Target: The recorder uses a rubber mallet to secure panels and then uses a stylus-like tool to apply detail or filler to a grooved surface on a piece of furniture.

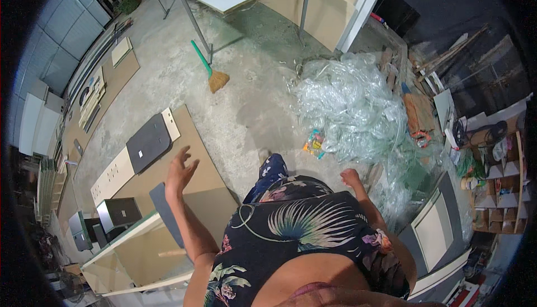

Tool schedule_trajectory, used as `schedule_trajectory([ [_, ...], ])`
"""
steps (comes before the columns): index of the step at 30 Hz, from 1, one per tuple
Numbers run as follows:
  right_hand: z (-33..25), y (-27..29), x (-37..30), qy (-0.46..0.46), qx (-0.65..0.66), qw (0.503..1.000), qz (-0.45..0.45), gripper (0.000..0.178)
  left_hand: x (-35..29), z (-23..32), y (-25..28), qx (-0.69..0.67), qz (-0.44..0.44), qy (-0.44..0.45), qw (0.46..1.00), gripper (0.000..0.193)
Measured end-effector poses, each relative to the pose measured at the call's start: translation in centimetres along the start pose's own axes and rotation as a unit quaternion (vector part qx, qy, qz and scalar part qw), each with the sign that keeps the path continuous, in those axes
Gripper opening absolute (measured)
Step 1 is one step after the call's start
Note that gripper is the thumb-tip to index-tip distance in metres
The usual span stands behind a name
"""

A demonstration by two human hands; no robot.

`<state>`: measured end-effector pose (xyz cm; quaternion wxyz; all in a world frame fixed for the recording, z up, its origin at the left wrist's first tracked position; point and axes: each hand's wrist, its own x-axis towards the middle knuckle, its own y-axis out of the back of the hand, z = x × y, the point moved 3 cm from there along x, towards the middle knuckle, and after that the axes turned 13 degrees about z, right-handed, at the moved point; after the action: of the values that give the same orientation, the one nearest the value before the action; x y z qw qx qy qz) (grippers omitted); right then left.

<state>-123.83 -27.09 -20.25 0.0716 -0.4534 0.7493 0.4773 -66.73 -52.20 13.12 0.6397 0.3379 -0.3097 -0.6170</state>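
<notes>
Nothing's held in the left grip (182, 172), fingers loosely spread; the right grip (352, 179) is half curled, contents can't be told. Near the left one, a dark panel (148, 143) is laid on the brown board (196, 158), seemingly just set out, while clear plastic (352, 102) is left heaped on the floor (168, 58).

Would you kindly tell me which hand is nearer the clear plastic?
The right hand is nearer the clear plastic; the left hand is over the brown board.

Black top (305, 223), palm-leaf and flower print; navy patterned trousers (273, 168).
</notes>
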Motion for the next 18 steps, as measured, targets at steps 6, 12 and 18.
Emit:
schedule_trajectory([
  [6,-11.5,-1.8,4.9,0.079,0.084,0.993,-0.001,0.022,19.2,6.3,-6.9,-0.097,0.031,-0.152,0.983,0.045],
  [12,-10.3,-5.5,11.5,0.323,-0.013,0.934,0.154,0.013,44.7,19.7,-13.3,-0.172,0.032,-0.281,0.943,0.035],
  [18,-18.3,-3.6,9.6,-0.139,0.184,0.962,0.147,0.028,66.6,26.3,-21.3,-0.042,0.114,-0.350,0.929,0.045],
])
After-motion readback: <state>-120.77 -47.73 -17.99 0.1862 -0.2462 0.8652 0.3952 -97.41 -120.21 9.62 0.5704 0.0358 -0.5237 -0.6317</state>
